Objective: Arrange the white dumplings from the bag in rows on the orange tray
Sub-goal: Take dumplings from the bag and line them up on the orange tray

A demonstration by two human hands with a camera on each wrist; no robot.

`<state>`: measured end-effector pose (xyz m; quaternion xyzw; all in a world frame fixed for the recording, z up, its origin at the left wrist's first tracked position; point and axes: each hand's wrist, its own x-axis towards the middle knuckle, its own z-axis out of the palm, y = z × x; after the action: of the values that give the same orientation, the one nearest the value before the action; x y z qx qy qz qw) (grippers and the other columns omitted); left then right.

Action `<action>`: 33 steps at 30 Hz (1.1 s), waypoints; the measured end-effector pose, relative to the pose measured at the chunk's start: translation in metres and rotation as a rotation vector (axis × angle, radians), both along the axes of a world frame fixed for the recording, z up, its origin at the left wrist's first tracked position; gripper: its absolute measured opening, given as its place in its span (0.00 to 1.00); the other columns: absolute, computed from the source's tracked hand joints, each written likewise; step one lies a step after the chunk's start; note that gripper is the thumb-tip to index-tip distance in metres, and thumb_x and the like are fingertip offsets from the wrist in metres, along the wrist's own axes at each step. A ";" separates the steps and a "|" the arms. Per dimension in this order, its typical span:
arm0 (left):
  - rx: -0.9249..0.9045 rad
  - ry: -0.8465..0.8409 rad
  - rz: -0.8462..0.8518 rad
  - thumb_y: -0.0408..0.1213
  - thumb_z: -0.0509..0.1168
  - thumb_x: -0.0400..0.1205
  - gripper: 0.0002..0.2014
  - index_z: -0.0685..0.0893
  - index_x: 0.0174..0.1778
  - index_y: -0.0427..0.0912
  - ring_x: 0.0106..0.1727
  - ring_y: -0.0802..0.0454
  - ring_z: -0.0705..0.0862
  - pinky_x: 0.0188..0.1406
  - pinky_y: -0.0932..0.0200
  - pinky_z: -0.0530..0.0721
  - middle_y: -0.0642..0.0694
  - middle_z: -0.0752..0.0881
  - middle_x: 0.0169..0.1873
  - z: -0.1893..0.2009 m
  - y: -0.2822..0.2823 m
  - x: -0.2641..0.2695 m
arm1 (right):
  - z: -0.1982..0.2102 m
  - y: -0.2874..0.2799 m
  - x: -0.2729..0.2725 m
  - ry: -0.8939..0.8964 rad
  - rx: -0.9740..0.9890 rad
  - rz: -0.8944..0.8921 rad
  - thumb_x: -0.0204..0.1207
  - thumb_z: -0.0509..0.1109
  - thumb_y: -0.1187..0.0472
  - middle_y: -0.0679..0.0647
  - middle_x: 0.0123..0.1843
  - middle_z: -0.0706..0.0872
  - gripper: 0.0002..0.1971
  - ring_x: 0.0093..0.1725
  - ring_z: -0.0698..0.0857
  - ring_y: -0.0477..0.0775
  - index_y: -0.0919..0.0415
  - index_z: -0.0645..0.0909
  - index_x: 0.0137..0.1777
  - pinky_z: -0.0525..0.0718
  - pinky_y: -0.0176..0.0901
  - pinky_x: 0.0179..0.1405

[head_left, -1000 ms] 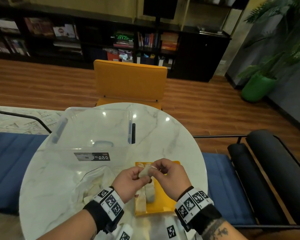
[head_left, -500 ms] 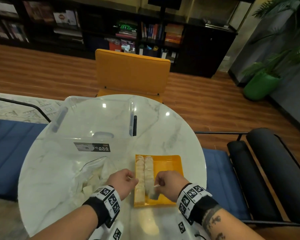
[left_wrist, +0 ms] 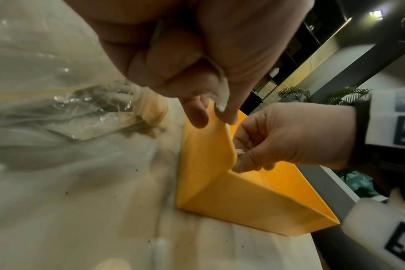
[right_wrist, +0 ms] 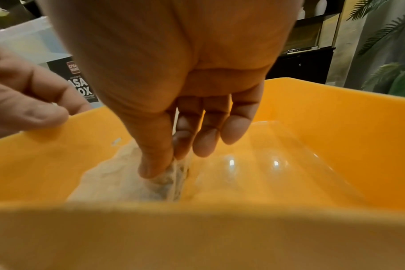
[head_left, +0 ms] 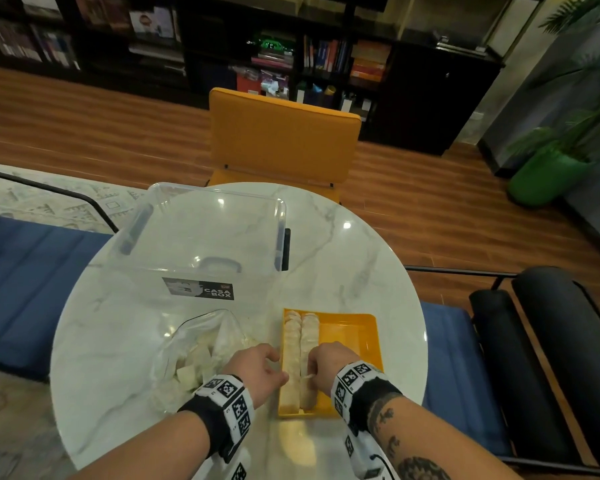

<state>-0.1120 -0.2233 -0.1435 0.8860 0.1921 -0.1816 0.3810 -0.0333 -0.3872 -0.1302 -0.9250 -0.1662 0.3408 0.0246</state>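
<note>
Head view: two rows of soft white dumplings (head_left: 300, 355) run lengthwise, near edge to far edge, along the left side of the orange plastic tray (head_left: 355, 336) on the marble tabletop (head_left: 343, 258); the rest sit in the clear plastic bag (head_left: 201, 351).

Left wrist: left hand (left_wrist: 197, 60) fingers curled, pinching a white scrap beside the tray wall.

Right wrist: right hand (right_wrist: 185, 82) fingers pinch a dumpling's top seam in the tray. Looks light, floury, squashable; grip the seam gently.
</note>
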 end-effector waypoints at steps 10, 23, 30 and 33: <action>-0.045 0.017 0.006 0.52 0.73 0.74 0.17 0.82 0.58 0.56 0.42 0.58 0.84 0.46 0.63 0.82 0.55 0.83 0.40 0.000 0.001 0.001 | -0.003 0.006 0.009 -0.016 -0.063 0.017 0.74 0.72 0.61 0.54 0.53 0.88 0.09 0.51 0.87 0.57 0.54 0.85 0.54 0.86 0.45 0.48; -1.028 -0.043 0.512 0.17 0.58 0.77 0.21 0.80 0.62 0.40 0.35 0.46 0.84 0.32 0.56 0.82 0.39 0.87 0.49 0.045 -0.004 0.019 | 0.048 -0.002 -0.010 0.069 0.632 -0.403 0.76 0.67 0.37 0.51 0.47 0.91 0.18 0.46 0.89 0.54 0.52 0.83 0.47 0.86 0.47 0.47; -0.671 -0.329 0.123 0.20 0.66 0.76 0.43 0.58 0.81 0.57 0.48 0.42 0.88 0.47 0.59 0.87 0.52 0.77 0.69 0.051 -0.024 0.023 | 0.064 -0.001 -0.020 0.091 0.784 -0.633 0.76 0.72 0.42 0.54 0.38 0.88 0.16 0.33 0.84 0.51 0.56 0.83 0.42 0.81 0.43 0.30; -0.554 -0.383 0.032 0.23 0.67 0.79 0.47 0.48 0.83 0.64 0.51 0.48 0.87 0.54 0.56 0.87 0.60 0.73 0.70 0.058 -0.032 0.021 | 0.068 -0.006 -0.022 0.079 0.831 -0.649 0.74 0.75 0.49 0.48 0.33 0.86 0.09 0.32 0.83 0.48 0.54 0.84 0.40 0.80 0.42 0.29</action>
<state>-0.0911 -0.2549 -0.0859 0.7638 0.0743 -0.0512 0.6391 -0.0550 -0.3936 -0.0623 -0.8276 0.0089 0.2556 0.4997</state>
